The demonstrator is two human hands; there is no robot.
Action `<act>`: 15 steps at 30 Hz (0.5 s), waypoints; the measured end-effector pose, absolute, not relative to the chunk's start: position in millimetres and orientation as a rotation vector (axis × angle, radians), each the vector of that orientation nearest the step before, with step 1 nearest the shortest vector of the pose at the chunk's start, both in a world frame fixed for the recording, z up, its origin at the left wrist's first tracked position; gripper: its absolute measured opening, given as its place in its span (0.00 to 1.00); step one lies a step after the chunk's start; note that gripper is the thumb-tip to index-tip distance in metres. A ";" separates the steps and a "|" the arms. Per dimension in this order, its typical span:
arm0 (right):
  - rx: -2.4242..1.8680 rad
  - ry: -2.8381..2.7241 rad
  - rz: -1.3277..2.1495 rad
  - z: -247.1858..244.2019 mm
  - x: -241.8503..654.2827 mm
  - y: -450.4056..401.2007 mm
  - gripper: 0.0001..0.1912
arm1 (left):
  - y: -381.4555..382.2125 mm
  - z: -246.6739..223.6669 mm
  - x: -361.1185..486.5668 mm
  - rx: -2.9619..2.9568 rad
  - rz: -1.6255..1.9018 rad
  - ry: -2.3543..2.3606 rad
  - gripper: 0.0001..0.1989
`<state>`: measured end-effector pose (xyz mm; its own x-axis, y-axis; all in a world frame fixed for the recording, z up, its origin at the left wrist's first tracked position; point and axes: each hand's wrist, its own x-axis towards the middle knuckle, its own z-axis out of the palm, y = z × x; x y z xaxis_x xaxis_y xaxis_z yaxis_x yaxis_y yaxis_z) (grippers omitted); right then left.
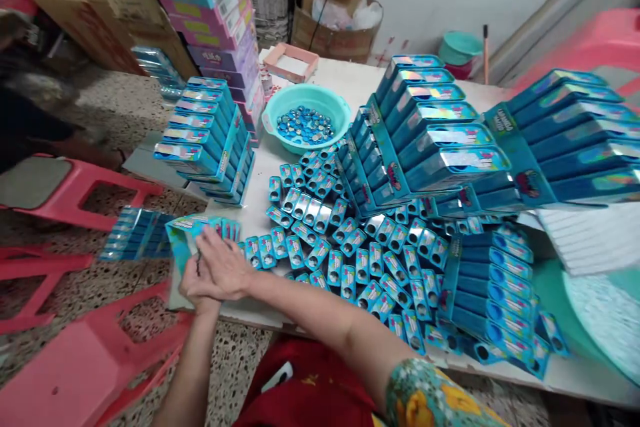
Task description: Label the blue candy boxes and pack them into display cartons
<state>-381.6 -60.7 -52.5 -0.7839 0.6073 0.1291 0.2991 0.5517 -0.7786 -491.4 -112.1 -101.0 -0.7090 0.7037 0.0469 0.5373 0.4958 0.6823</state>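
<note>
At the table's left edge, my left hand (200, 283) is wrapped round the near end of a blue display box (181, 240). My right hand (225, 265) lies over the left one, its fingers on the same box. Small blue boxes stand in a row inside it. Many small blue boxes (349, 280) with round dark holes are spread over the table to the right of my hands. Behind the hands rises a stack of filled blue display boxes (213, 137).
A turquoise basin (307, 97) of round blue pieces sits at the back. Tall stacks of filled boxes (420, 133) stand to the right, with a green tub (605, 307) beyond. Pink stools (90, 360) and cartons (215, 20) are at the left.
</note>
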 end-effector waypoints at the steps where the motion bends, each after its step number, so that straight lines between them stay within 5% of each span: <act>1: -0.755 -2.389 1.136 -55.0 -380.5 -60.3 0.49 | -112.0 -97.9 -488.5 1.009 1.053 2.572 0.18; 8: -0.877 -2.322 1.300 -74.2 -382.2 -54.4 0.34 | -125.1 -57.5 -487.8 0.969 1.317 2.790 0.14; 12: -0.867 -2.131 1.396 -61.9 -364.1 -61.3 0.34 | -132.8 -21.6 -473.3 1.193 1.495 2.823 0.12; 15: -0.862 -1.752 1.497 -38.8 -332.0 -75.2 0.43 | -129.0 2.0 -439.9 1.675 1.250 2.408 0.06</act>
